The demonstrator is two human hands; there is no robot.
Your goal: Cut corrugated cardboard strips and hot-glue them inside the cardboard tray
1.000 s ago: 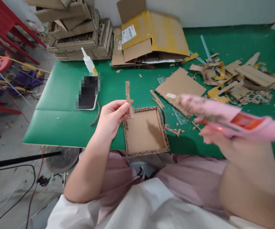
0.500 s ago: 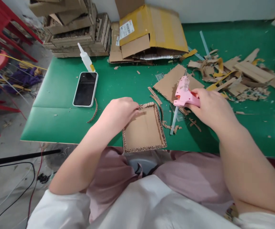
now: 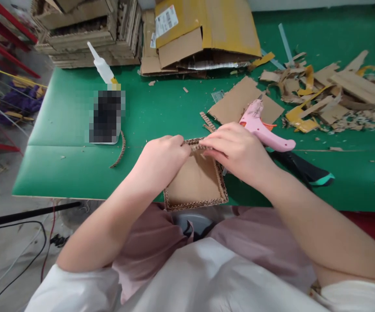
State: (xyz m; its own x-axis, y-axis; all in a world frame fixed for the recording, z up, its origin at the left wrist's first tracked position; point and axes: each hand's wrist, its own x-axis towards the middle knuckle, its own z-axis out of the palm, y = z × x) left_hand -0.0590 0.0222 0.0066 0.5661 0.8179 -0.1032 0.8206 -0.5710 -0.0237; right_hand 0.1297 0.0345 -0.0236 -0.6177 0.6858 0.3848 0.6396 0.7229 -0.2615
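A shallow square cardboard tray with corrugated walls lies at the table's front edge, its near side jutting past it. My left hand is closed at the tray's far left, fingertips pinching a thin corrugated cardboard strip along the far wall. From the other side, the fingers of my right hand press together on the same strip. The tray's far corners are partly covered by my hands. Just beyond my right hand, a pink glue gun rests on the table, its nozzle over a flat cardboard piece.
A black tool handle with a teal end lies right of my hand. Cardboard scraps are heaped at right. A yellow-taped box, stacked cardboard trays, a white glue bottle and a phone stand farther back and left.
My right hand has let go of the glue gun, now lying on the table, and moved left to the strip at the tray's far wall. The black tool handle has come into view.
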